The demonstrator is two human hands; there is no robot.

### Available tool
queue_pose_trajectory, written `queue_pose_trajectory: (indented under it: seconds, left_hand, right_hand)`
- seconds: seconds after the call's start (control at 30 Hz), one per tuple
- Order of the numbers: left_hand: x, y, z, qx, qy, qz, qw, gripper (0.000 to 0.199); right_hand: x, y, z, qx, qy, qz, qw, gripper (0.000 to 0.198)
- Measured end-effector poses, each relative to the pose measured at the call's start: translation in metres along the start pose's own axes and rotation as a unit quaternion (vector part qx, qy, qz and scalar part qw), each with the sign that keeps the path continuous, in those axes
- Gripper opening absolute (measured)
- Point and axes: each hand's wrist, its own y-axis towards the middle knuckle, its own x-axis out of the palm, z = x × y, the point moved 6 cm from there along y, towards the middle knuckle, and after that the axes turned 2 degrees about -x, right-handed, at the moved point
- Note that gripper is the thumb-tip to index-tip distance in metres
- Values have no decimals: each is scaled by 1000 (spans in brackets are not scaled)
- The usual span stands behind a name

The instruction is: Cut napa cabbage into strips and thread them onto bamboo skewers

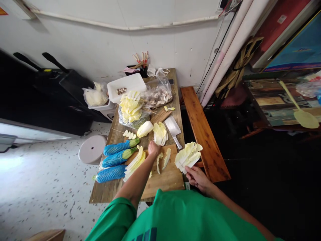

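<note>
My left hand (153,148) is closed at the base of some napa cabbage leaves (159,133), over the far edge of the wooden cutting board (160,185). Off the table's right side, my right hand (197,177) pinches a fan of napa cabbage leaves (188,155) by the white stem ends. Narrow leaf strips (166,158) lie on the board between my hands. Left of my forearm rests a pile of cut cabbage leaves (135,163). A cleaver (173,128) lies beyond the board, near the table's right edge. Close by is a small cabbage heart (145,129).
Zucchini in blue netting (111,174) line the table's left side. Farther back are a heap of cabbage leaves (130,108), a white tub (126,83), a bag of mushrooms (160,95) and bamboo skewers (160,116). A wooden bench (204,134) stands right, a stool (92,149) left.
</note>
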Motion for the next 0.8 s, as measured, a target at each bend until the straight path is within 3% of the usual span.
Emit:
queue_pose_trajectory:
  seconds: [0.1,0.2,0.43,0.67,0.8]
  left_hand:
    - [-1,-11,-8,-22,-100,-38,994,35]
    - [-4,-30,-17,-39,-227,-88,969,31]
    - [-35,-99,-44,-42,-480,-202,853,5]
    - [-74,-156,-70,-35,-573,-277,771,4]
    - [-86,-169,-80,-31,-573,-295,764,10]
  right_hand:
    - [6,0,-2,-8,-20,0,1000,43]
    - [15,-3,-5,-28,-47,12,998,43]
    - [52,-24,-9,-78,-144,9,986,43]
    - [98,-53,-1,-96,-274,-86,953,48]
    - [110,-61,4,-90,-311,-91,942,48]
